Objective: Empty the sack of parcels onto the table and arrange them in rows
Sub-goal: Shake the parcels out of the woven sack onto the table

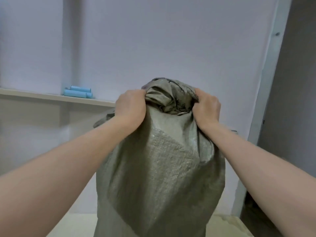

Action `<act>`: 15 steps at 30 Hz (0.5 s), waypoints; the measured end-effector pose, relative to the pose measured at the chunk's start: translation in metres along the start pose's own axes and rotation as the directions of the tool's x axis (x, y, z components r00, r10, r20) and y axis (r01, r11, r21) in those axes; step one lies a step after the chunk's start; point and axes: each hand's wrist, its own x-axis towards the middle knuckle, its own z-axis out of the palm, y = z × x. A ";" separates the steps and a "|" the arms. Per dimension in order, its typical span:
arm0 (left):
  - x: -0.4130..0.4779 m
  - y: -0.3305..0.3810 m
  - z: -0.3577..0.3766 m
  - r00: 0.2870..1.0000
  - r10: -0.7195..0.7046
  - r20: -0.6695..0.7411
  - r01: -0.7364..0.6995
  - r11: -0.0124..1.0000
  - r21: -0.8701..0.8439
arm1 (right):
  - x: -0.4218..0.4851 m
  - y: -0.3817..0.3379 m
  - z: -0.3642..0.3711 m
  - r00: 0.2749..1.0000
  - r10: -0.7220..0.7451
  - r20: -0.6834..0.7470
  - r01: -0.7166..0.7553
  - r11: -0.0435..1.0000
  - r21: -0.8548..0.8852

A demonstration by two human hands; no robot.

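Observation:
A large grey-green woven sack (pixel 159 177) stands tall in the middle of the view, bulging with angular shapes under its cloth. My left hand (pixel 130 106) grips a bunch of the fabric at the sack's upper left. My right hand (pixel 206 106) grips the fabric at its upper right. The bunched top end of the sack rises between the two hands. The parcels are hidden inside. A pale table (pixel 75 223) shows at the bottom on both sides of the sack.
A pale ledge (pixel 51 97) runs along the wall at the left, with blue tubes (pixel 77 93) lying on it. A white door frame (pixel 266 93) slants down the right side, with a dark grey surface beyond it.

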 end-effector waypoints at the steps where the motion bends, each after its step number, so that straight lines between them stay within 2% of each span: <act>1: 0.011 -0.001 0.000 0.999 0.003 -0.033 -0.005 0.999 -0.042 | 0.011 -0.002 -0.001 0.999 -0.016 -0.046 0.017 1.000 0.020; 2: 0.019 -0.003 0.002 1.000 -0.009 0.003 0.009 0.998 -0.065 | 0.021 -0.002 -0.001 0.999 -0.035 -0.038 0.036 0.999 0.026; 4: 0.022 -0.007 0.010 0.981 -0.075 0.178 0.077 0.997 -0.005 | 0.028 0.003 0.006 0.990 -0.050 0.130 0.057 0.997 -0.053; 5: 0.021 -0.012 0.015 0.971 -0.112 0.212 0.102 0.993 0.055 | 0.028 0.009 0.012 0.977 -0.034 0.209 0.056 0.993 -0.100; 7: 0.026 -0.017 0.019 0.981 -0.128 0.148 0.117 0.990 0.082 | 0.027 0.020 0.024 0.973 0.019 0.228 0.007 0.994 -0.111; 9: 0.025 -0.017 0.029 0.993 -0.091 0.079 0.090 0.996 0.025 | 0.019 0.027 0.038 0.978 0.043 0.205 -0.027 0.997 -0.077; 10: 0.023 -0.014 0.036 0.993 -0.067 0.099 0.068 0.998 -0.002 | 0.015 0.027 0.045 0.979 0.044 0.200 -0.031 0.997 -0.067; 12: 0.018 -0.010 0.055 0.974 -0.030 0.226 0.056 0.992 -0.110 | 0.008 0.027 0.055 0.978 0.046 0.203 -0.035 0.998 -0.055; 15: 0.002 -0.013 0.074 0.890 0.029 0.454 0.149 0.925 -0.350 | -0.007 0.027 0.065 0.979 -0.014 0.205 0.022 0.999 -0.033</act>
